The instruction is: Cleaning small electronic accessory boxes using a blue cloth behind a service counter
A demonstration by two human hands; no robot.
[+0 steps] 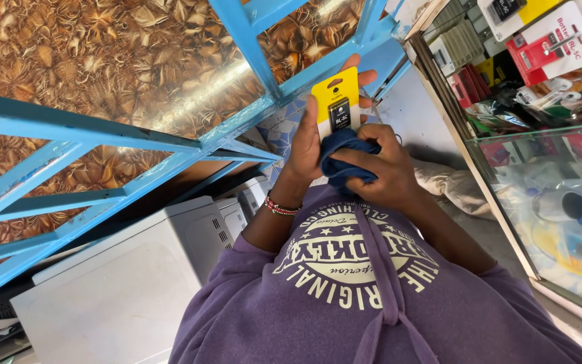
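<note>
My left hand [302, 154], with a beaded bracelet at the wrist, holds up a small yellow card package [335, 94] with a dark rectangular item sealed on its front. My right hand [386, 167] grips a bunched dark blue cloth [342, 149] and presses it against the lower part of the package. Both hands are close to my chest, above my purple hooded top [345, 303]. The bottom of the package is hidden by the cloth.
A glass display case [500, 202] at the right holds several small packaged goods. A blue-painted metal frame [102, 138] over brown patterned glass fills the upper left. White appliance boxes [122, 290] stand at the lower left. Crumpled pale cloth [449, 185] lies by the case.
</note>
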